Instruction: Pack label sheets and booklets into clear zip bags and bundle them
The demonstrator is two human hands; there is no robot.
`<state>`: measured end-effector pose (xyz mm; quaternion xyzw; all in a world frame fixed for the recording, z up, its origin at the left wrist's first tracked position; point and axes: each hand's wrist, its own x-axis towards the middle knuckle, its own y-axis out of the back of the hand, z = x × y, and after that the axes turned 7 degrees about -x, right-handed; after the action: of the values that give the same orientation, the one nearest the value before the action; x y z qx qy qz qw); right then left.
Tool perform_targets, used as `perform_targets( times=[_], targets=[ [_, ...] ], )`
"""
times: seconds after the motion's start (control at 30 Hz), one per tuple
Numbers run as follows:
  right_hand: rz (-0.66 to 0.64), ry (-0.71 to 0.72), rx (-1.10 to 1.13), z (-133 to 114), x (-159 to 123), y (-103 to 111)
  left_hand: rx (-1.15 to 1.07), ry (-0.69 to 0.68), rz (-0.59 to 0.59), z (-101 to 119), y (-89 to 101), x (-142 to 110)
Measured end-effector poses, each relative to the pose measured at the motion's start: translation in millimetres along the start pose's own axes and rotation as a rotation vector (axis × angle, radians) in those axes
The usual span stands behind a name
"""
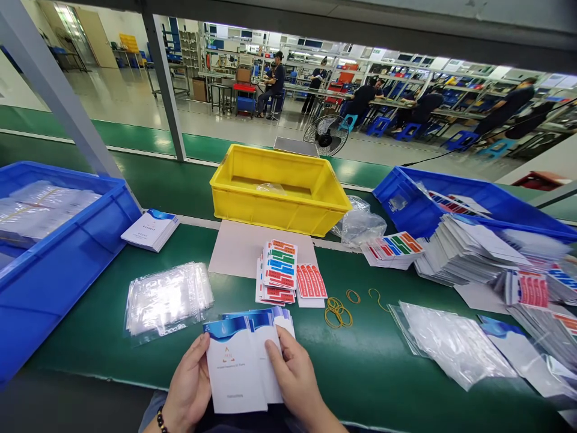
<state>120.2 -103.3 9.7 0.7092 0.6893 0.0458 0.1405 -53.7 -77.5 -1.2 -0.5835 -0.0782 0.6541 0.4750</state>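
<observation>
Low at the front edge of the green table, my left hand (193,376) grips the left side of a fanned stack of white and blue booklets (237,379). My right hand (295,370) closes on the right side of the same booklets, its thumb lying across a cover. Just beyond them sits a pile of sticker sheets (280,264) with coloured bars, beside a smaller set of red sticker sheets (311,282). Several rubber bands (338,313) lie to the right. Clear plastic bags (169,297) are stacked to the left, near another booklet stack (151,230).
A yellow bin (279,207) stands at the back, with a blue bin (67,240) at left and another blue bin (451,198) at right. More plastic bags (451,340) and tall paper stacks (464,249) occupy the right side. People work at far benches beyond a fan (325,137).
</observation>
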Motion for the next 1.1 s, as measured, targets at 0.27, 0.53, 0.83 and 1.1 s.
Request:
perform_targets(
  times=[0.27, 0.53, 0.83, 1.1],
  targets=[
    [0.344, 0.019, -0.146, 15.3, 13.3, 43.3, -0.020, -0.002, 0.024, 17.5, 3.6, 1.8],
    [-0.345, -0.061, 0.145, -9.0, 0.2, 0.8, 0.084, -0.083, -0.076, -1.0, -4.9, 0.2],
    [-0.273, -0.127, 0.053, -2.2, 4.2, -5.1, 0.110, -0.117, -0.049, -2.1, -11.9, -4.5],
    [-0.257, -0.156, 0.149, 0.2, 4.0, -3.9, 0.104, -0.072, -0.060, -2.7, -10.6, -3.8]
  ],
)
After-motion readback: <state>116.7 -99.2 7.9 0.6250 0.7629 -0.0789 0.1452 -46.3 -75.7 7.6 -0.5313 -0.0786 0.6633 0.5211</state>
